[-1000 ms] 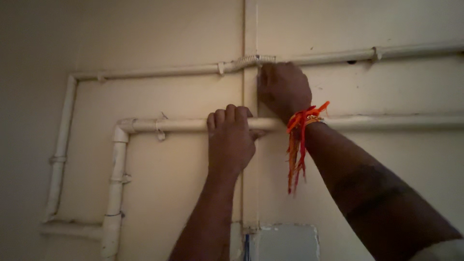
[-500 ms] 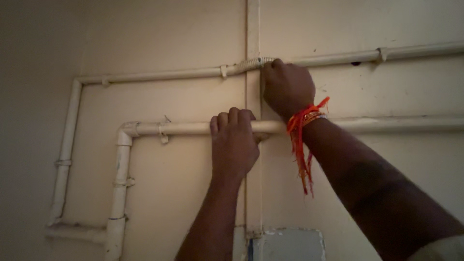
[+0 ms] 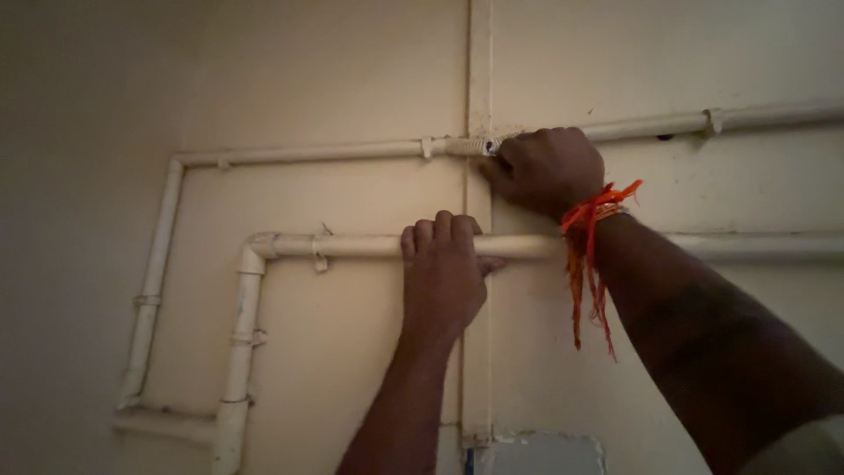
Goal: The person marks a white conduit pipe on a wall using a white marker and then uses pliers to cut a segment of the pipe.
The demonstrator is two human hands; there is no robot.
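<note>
Both hands on the wall pipes.
Left hand (image 3: 442,277) grips lower pipe (image 3: 352,246); right hand (image 3: 545,169), at one o'clock, clenches upper pipe (image 3: 334,153).

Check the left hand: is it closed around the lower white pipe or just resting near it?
Closed. The left hand has its fingers curled over the lower white pipe, a full grip; the pipe runs horizontally along the wall.

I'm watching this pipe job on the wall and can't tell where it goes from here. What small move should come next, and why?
Probably keep the left hand wrapped on the lower pipe as a brace while the right hand works at the joint on the upper pipe. The right fist is closed on that pipe where it crosses the vertical pipe; whether it holds a tool cannot be told.
</note>
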